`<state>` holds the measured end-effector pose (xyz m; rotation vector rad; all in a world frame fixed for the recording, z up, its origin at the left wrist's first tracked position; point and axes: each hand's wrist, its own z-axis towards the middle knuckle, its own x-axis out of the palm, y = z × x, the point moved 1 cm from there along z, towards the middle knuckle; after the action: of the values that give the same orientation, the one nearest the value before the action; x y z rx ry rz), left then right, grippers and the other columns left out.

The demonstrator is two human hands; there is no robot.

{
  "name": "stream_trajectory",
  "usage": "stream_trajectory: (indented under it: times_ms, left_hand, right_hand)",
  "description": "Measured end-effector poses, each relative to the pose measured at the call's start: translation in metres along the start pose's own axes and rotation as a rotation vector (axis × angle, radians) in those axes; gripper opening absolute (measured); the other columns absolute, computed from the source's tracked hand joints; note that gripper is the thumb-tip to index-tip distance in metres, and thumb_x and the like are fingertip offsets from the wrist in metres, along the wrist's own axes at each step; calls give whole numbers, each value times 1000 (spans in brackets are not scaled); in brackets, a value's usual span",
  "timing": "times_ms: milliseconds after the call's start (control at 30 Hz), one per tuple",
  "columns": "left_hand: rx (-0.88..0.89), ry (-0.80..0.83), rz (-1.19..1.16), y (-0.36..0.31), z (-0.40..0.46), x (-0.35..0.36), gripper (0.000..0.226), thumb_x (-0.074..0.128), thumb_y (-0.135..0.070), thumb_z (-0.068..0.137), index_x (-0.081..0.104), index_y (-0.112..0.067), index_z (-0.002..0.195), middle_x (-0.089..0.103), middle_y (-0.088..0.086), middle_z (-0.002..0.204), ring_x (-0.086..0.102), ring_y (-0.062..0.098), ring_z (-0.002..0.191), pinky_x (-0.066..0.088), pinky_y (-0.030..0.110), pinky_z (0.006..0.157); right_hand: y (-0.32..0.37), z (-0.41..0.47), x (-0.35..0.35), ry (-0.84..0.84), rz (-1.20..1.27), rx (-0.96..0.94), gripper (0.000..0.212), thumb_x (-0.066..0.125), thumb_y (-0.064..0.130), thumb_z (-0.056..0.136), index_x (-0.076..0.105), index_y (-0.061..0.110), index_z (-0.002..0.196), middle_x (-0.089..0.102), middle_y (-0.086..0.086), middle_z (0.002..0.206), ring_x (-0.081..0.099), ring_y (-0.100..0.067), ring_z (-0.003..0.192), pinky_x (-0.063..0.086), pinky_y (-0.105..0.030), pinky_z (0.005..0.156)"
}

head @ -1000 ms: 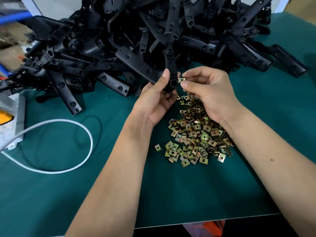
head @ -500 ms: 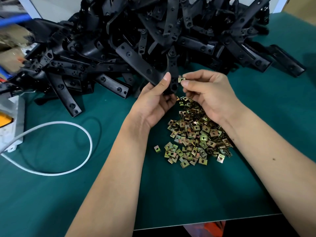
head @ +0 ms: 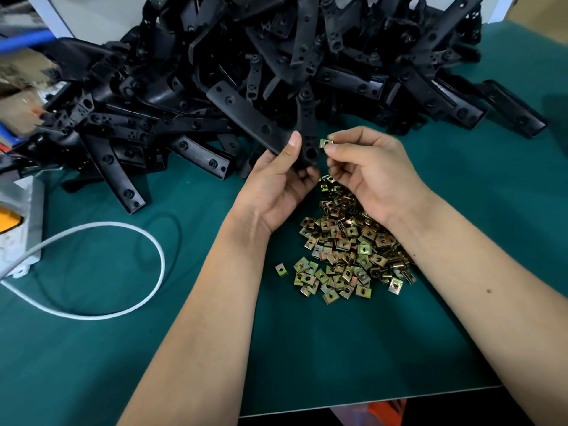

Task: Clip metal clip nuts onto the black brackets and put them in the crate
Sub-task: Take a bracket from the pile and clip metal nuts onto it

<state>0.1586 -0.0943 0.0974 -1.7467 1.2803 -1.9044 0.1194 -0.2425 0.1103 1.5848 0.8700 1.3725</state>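
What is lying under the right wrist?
A heap of clip nuts on the green mat. The right wrist covers the heap's right part, so its extent there is hidden.

A green bench (head: pixel 399 348) holds a big heap of black brackets (head: pixel 276 72) at the back. A pile of small metal clip nuts (head: pixel 347 250) lies in the middle. A white cable (head: pixel 159 272) loops on the left, beside a white box (head: pixel 21 229).

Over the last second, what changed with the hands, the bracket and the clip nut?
Almost nothing. The right hand still pinches the small brass-coloured metal clip nut beside the end of the black plastic bracket gripped by the left hand; the clip nut is not yet on. The nut pile is unmoved.
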Motion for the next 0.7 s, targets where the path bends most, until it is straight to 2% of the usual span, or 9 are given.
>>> stream_trajectory:
  times_ms: [433,567,700]
  left_hand:
    - [-28,-45,122,-1,-2,1,10,62,-17,99,66,-12,105,73,5,99,65,14,79,51,24,67]
    - [-22,-62,120,-2,-3,2,9,62,-17,100,66,-12,105,73,6,99,65,14,80,52,24,66]
    - [-19,-60,146,-2,-4,5,11,61,-17,100,64,-13,110,71,6,105,65,16,85,52,25,68]
  right_hand:
    - [-1,-1,-1,-36,-53,16,16,72,-9,85,73,7,86,72,-5,79,67,-14,69,54,-27,70]
    - [2,0,-3,1,-12,31,6,69,-3,91,74,2,93,73,-6,80,69,-16,71,57,-28,70]
    - [3,0,-3,-31,-87,-34,13,72,-5,88,71,6,95,72,-2,74,68,-14,68,54,-29,69]
